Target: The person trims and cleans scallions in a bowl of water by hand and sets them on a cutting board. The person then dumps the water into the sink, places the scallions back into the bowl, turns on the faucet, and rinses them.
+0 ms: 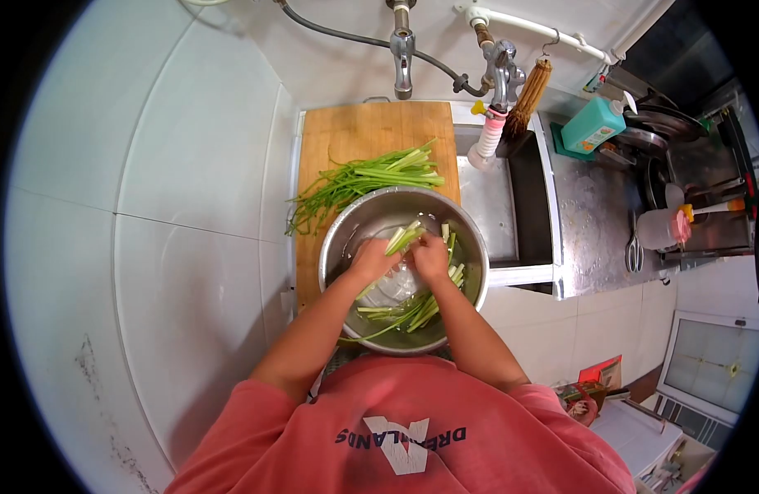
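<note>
A round metal basin with water in it sits in front of me, and both my hands reach down inside. My left hand is closed round a small bunch of pale green celery stalks, which slants up past its fingers. Close beside it, my right hand has its fingers curled in against the same bunch; its fingertips are partly hidden. More celery stalks lie in the water along the basin's near and right sides. Behind the basin a larger pile of celery rests on a wooden board.
Right of the board is a sink under a tap with a pink-and-white nozzle. A brush hangs behind it. The metal counter holds a green pump bottle and scissors. A tiled wall stands close on the left.
</note>
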Action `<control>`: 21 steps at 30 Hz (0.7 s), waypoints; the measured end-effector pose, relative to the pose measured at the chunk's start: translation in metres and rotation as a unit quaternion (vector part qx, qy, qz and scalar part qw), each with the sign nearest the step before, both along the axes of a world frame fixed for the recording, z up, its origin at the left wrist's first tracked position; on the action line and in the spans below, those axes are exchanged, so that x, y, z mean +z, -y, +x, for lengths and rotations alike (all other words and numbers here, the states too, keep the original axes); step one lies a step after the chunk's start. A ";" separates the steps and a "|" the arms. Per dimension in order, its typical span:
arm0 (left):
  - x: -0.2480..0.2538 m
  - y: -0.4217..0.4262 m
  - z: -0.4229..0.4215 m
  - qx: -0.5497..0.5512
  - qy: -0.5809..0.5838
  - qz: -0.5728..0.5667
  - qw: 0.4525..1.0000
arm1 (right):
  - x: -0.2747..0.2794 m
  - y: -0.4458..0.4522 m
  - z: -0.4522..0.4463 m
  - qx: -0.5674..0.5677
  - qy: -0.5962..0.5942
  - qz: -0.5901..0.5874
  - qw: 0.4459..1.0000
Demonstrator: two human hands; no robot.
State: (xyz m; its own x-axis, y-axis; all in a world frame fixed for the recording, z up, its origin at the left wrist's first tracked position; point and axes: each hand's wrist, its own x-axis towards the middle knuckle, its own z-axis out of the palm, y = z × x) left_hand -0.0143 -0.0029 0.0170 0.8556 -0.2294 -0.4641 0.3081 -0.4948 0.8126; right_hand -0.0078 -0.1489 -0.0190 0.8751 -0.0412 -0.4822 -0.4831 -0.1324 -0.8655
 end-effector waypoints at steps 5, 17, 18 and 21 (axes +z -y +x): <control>-0.006 0.006 0.002 0.031 -0.026 0.023 0.999 | -0.008 0.001 -0.001 0.063 0.111 -0.147 0.981; 0.007 -0.006 -0.009 -0.016 -0.076 -0.011 0.997 | -0.024 0.008 0.006 0.003 0.000 -0.109 0.994; 0.006 -0.008 -0.011 -0.017 -0.076 -0.010 0.997 | -0.023 0.009 0.008 0.002 0.000 -0.109 0.994; 0.006 -0.017 -0.015 -0.035 -0.085 -0.042 0.995 | -0.020 0.012 0.012 -0.057 -0.005 -0.140 0.988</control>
State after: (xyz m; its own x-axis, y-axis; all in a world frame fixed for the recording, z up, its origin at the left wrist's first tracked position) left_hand -0.0293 0.0136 0.0231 0.7466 -0.3302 -0.5775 0.4120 -0.4521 0.7911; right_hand 0.0038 -0.1612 -0.0386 0.8526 -0.2722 -0.4461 -0.5167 -0.3109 -0.7977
